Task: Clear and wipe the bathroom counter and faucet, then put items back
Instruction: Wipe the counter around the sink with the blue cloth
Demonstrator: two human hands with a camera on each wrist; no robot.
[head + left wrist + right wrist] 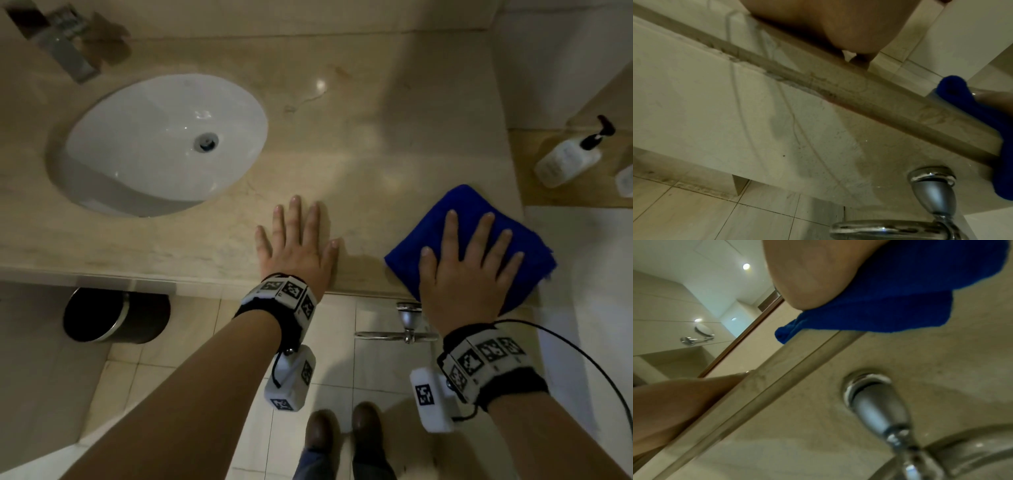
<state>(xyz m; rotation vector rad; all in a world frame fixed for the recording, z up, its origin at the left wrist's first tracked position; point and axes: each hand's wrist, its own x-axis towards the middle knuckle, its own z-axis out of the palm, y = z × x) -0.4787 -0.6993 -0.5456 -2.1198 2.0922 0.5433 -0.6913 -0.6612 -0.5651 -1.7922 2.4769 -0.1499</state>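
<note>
A folded blue cloth (460,202) lies at the front right corner of the beige stone counter (342,137). My right hand (469,260) presses flat on it with straight, spread fingers. The cloth's edge (890,305) hangs slightly over the counter's front lip. My left hand (296,240) lies flat and open on the bare counter near the front edge, left of the cloth. A white oval sink (164,144) is sunk into the counter at the left. The metal faucet (65,51) stands at the back left.
A white pump bottle (568,157) with a black pump stands on a lower ledge at the right. A chrome towel holder (404,325) is mounted on the counter's front below the cloth. A black bin (116,315) sits on the tiled floor under the counter.
</note>
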